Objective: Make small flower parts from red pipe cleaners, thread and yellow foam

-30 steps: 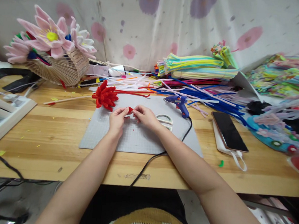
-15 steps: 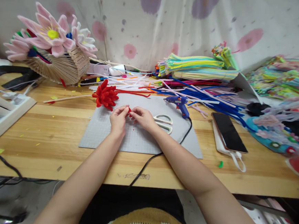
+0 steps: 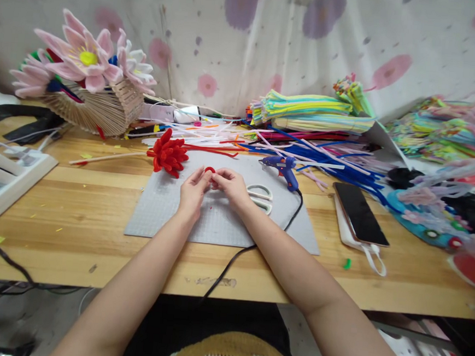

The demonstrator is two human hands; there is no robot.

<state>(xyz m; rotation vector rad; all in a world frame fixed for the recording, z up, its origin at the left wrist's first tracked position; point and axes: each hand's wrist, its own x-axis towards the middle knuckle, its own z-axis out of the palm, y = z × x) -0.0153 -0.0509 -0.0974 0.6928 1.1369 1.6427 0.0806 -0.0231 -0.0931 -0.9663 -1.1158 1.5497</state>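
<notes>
Pinching a small red piece (image 3: pixel 210 170) between the fingertips of both hands looks like the step at the moment, and it seems to call for light, even pressure. The piece arches up over the fingertips, so any bend is probably best worked in little by little, with one hand steadying while the other shapes; a hard squeeze could crease it or flatten its surface. Working low over the gray mat (image 3: pixel 164 216) makes sense, since a dropped piece would land on a plain surface and be easy to find.

The left hand (image 3: pixel 192 192) is narrowed to a pinch, thumb and forefinger on the left side of the piece. The right hand (image 3: pixel 232 187) meets it from the right in a similar pinch, the fingertips of the two almost touching. How the piece runs beneath the fingers is hidden, so I cannot tell its full length.

The piece sits above the far half of the mat, just right of a red flower (image 3: pixel 168 153) whose pale stem (image 3: pixel 109 158) points left across the desk (image 3: pixel 74 209). Scissors (image 3: pixel 263 197) lie near the right hand, partly covered by it, and a blue glue gun (image 3: pixel 286 171) rests farther right, at the mat's far side.
</notes>
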